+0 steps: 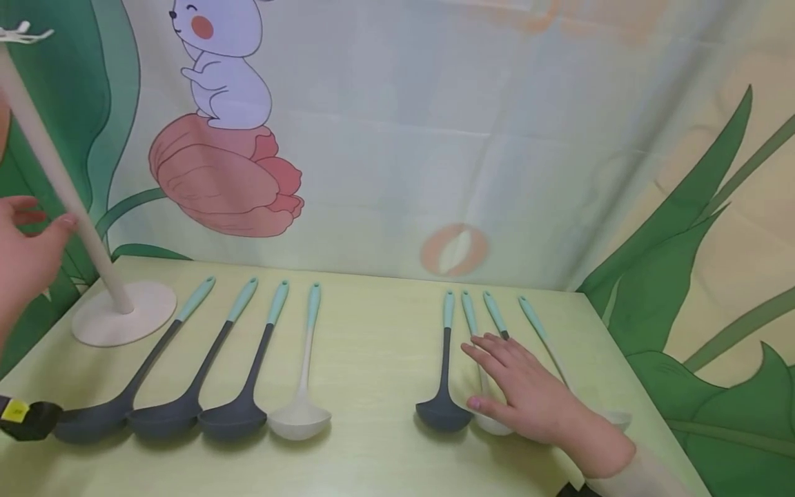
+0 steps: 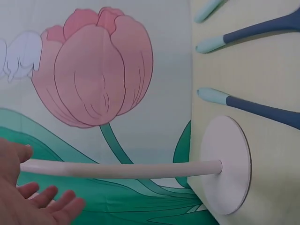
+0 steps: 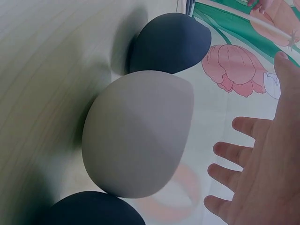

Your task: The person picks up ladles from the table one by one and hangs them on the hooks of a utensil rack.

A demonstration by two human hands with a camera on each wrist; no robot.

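My left hand is beside the pale pole of a stand, its fingers loosely spread. Whether it touches the pole I cannot tell. In the left wrist view, the left hand shows apart fingers and thumb around the pole's upper part. My right hand hovers over the right group of ladles with fingers extended, holding nothing. Under it lie a white ladle and a dark ladle, mostly hidden. To its left is another dark ladle; to its right, a white ladle.
On the table's left lie three dark ladles and a white ladle, mint handles pointing away. The stand's round base sits at the back left corner; white hooks top its pole. A printed curtain hangs behind.
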